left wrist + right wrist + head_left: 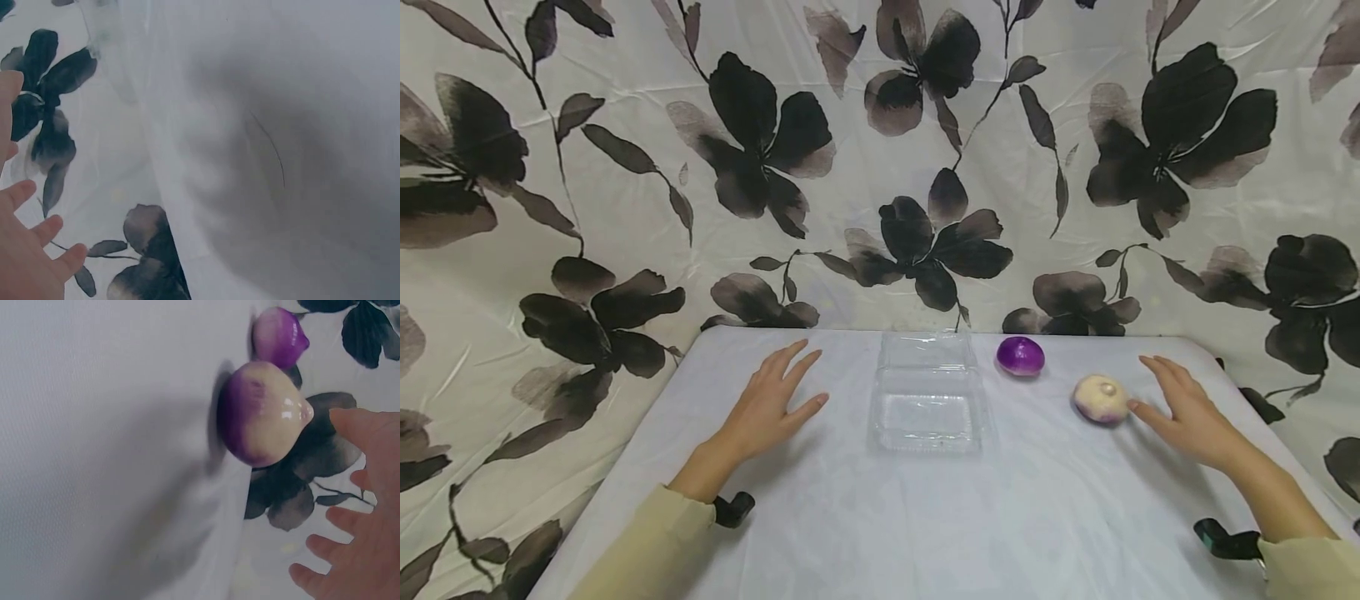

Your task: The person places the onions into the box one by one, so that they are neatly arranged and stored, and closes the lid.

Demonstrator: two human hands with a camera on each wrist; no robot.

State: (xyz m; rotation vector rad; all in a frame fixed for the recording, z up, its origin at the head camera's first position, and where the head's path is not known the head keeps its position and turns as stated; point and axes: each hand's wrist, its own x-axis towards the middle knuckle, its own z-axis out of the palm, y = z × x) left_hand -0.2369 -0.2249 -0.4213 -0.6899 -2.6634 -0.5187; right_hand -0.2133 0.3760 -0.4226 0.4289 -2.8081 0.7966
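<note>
I see both hands flat, fingers relaxed: left hand (771, 408) on the white table (880, 517), right hand (1183, 408) beside the pale purple-tinged onion (1100, 398) at its 9 o'clock, tip up.

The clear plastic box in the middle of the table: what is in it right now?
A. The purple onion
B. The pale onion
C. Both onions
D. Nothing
D. The clear plastic box shows only the white cloth through its walls, while the purple onion and the pale onion both lie on the table to its right, the pale one beside the right hand.
</note>
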